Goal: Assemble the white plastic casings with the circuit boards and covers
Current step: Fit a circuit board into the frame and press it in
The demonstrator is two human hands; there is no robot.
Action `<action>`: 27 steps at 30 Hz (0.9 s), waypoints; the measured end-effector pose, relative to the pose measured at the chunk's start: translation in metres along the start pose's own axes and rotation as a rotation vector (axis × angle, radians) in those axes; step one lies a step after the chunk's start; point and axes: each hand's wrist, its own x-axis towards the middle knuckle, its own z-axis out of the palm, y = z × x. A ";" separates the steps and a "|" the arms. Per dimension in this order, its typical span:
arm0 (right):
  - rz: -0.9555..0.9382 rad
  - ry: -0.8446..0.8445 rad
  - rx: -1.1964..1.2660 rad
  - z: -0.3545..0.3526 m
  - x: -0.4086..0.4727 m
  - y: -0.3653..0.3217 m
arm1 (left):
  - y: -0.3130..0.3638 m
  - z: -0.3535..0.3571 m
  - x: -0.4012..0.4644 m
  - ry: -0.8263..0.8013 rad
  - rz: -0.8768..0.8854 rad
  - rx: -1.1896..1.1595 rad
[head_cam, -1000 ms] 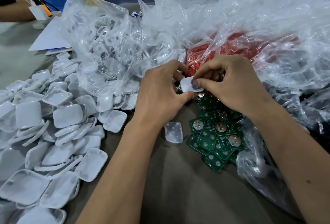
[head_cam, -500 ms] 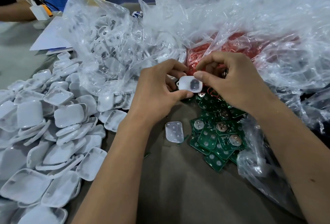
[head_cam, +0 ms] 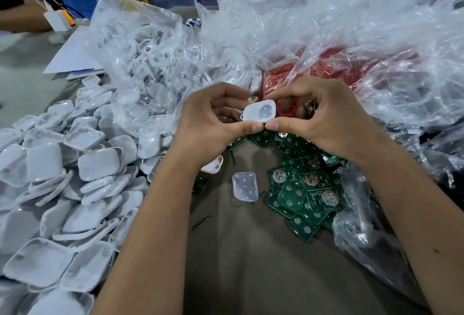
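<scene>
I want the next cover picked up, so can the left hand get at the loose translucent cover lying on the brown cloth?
Probably not yet: the translucent cover lies uncovered, but the left hand is holding the white casing.

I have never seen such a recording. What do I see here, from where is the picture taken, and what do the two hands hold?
There is no machine here: a person works with bare hands. The one camera sits on the person's head and looks forward and down. The left hand and the right hand together pinch one small white casing between thumbs and fingers. On the brown table lie a heap of white casings at the left, green circuit boards at the right, and one clear cover between them. Behind are clear plastic bags, one with red parts inside.
</scene>
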 end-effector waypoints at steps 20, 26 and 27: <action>0.160 0.402 0.392 0.037 0.006 -0.017 | 0.019 0.051 0.001 0.232 -0.413 -1.269; 0.051 0.280 0.300 0.020 0.007 -0.016 | 0.019 0.048 -0.005 0.177 -0.427 -1.459; 0.032 0.276 0.296 0.013 0.008 -0.015 | 0.019 0.047 -0.008 0.156 -0.414 -1.487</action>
